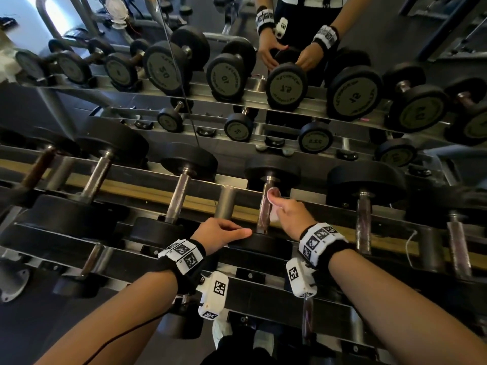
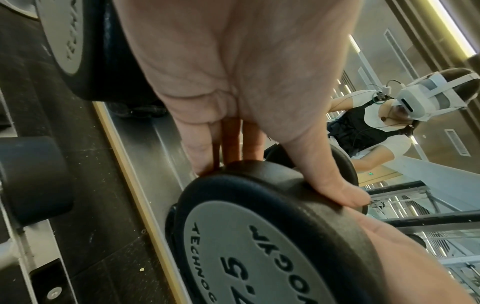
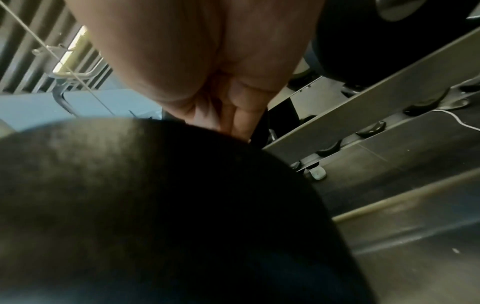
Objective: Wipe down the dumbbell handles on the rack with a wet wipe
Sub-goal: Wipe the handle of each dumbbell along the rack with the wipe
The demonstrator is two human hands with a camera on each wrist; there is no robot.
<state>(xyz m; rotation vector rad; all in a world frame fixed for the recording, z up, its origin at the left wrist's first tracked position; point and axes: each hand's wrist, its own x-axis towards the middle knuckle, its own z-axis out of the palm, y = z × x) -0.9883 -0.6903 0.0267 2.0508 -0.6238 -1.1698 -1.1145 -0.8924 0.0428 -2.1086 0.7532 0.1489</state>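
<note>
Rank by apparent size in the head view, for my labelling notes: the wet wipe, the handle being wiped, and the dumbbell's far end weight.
1. Far end weight
2. Handle
3. Wet wipe, partly hidden by the right hand, so its full size is unsure.

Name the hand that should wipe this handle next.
Right. The right hand already holds the wet wipe against the dumbbell handle; the left hand grips the near weight head, steadying it.
</note>
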